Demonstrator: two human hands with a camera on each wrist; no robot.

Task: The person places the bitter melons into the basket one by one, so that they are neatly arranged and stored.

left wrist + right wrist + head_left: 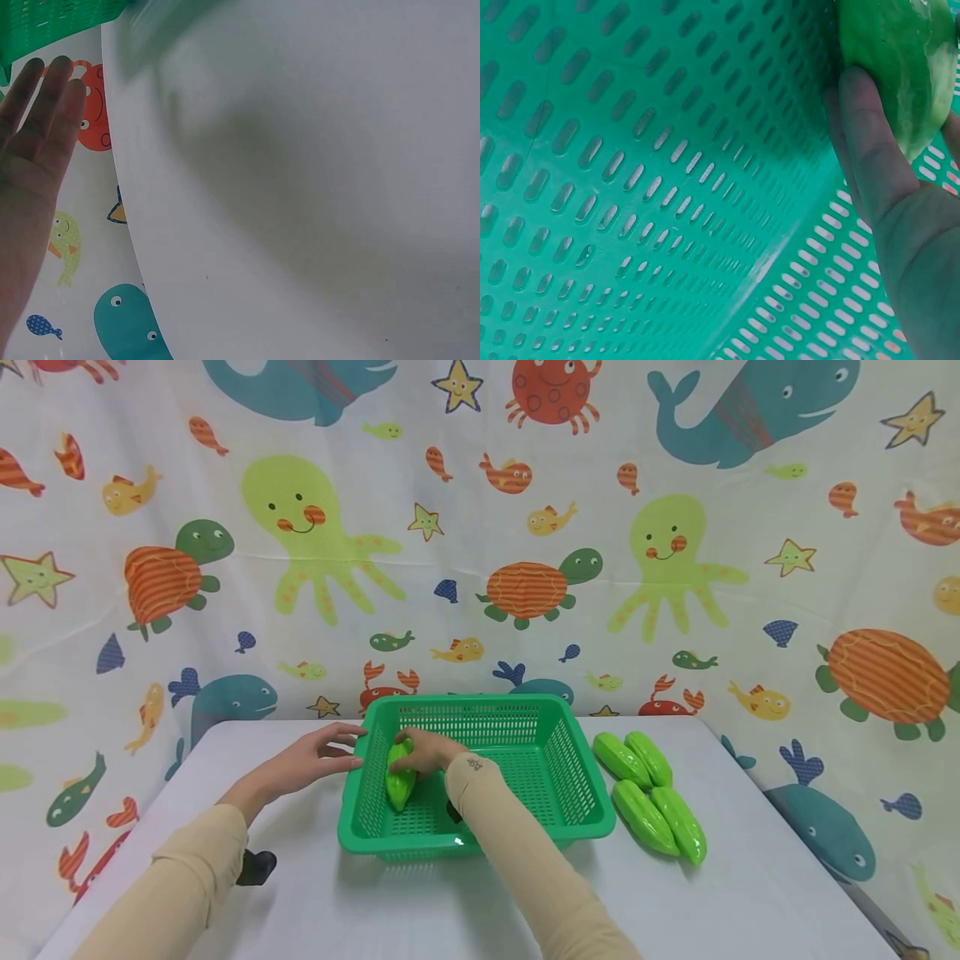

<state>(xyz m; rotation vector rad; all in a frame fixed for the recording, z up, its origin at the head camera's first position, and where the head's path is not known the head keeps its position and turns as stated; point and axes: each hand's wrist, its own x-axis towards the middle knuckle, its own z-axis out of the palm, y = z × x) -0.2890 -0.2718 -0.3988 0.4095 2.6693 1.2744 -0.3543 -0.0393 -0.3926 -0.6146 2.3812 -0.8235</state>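
A green plastic basket (pixel 517 843) with slotted walls stands on the white table. Inside it, near the left wall, my right hand (pixel 430 752) grips a glossy green ridged fruit (pixel 401 785), tapered at its end. The right wrist view shows fingers and thumb on either side of this fruit (pixel 900 67), close to the slotted wall. My left hand (pixel 318 756) is beside the basket's left rim, fingers extended; whether the fingertips touch the rim I cannot tell. The left wrist view shows that hand (pixel 37 150) with straight fingers and nothing in it.
Several similar green fruits (pixel 645 818) lie in two pairs on the table, right of the basket. A curtain (pixel 465 527) printed with sea animals hangs behind the table (pixel 300 893) and down its sides.
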